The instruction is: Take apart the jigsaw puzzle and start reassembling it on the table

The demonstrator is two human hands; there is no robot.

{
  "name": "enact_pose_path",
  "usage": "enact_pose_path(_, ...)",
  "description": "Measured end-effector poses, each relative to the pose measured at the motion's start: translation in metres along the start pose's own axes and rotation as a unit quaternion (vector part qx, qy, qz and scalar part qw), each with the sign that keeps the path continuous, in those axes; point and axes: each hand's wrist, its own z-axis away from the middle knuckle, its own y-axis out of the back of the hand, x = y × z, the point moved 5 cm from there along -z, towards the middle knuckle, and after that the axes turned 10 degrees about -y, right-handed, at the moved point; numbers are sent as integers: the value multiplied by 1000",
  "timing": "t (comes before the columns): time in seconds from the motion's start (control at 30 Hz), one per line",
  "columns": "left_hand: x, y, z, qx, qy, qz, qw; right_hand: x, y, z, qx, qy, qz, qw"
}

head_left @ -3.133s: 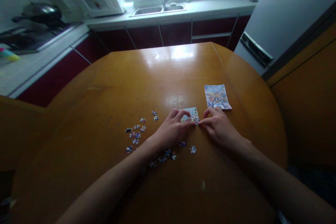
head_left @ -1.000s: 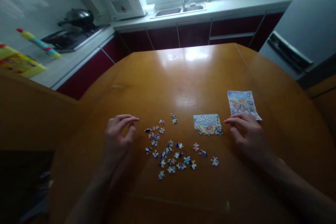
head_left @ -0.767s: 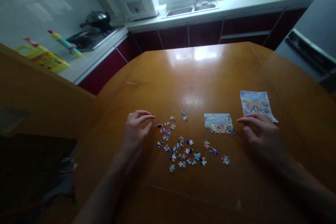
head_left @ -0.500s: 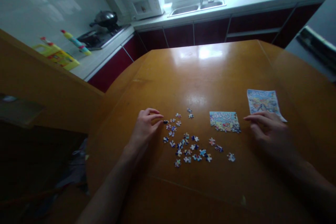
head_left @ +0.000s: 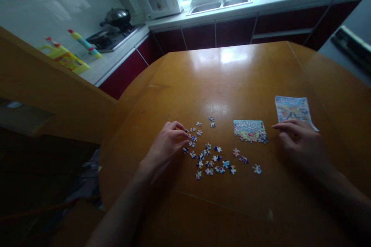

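Loose jigsaw pieces (head_left: 215, 158) lie scattered on the wooden table in front of me. My left hand (head_left: 171, 139) reaches in from the left, its thumb and index finger slightly apart at the leftmost pieces. The fingertips cover part of those pieces, and no piece shows lifted. A partly joined jigsaw puzzle (head_left: 251, 131) lies flat to the right, with an uneven lower edge. Beside it my right hand (head_left: 300, 139) rests with fingers stretched to the left and thumb apart, holding nothing. It overlaps the lower edge of a creased picture sheet (head_left: 292, 108).
The wooden table (head_left: 226, 81) has a sheen from the window. Beyond it stand a counter with a sink (head_left: 207, 6), a white microwave (head_left: 162, 2) and a wok (head_left: 117, 17) on the stove. Yellow bottles (head_left: 68, 60) stand at the left.
My left hand has moved right, so its fingertips are now over the leftmost pieces. My right hand stays beside the picture sheet. The view has shifted slightly.
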Motion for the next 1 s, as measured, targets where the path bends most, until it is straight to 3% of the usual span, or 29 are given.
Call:
enact_pose_path(0.2,31,-8,-6,-14,-73,30,997,-1,1,0,-3,-6,-15,1000)
enact_pose_path(0.47,40,-15,-9,-8,-81,21,996,-1,1,-1,0,-13,-13,1000)
enact_pose_path(0.73,51,-17,-8,-37,-97,32,994,-2,1,-3,-3,-6,-13,1000)
enact_pose_path(0.87,47,-20,-9,-14,-93,36,995,-1,1,-3,5,-1,-22,1000)
enact_pose_path(1.0,42,-17,-10,54,-77,47,994,0,1,-3,7,-5,-28,1000)
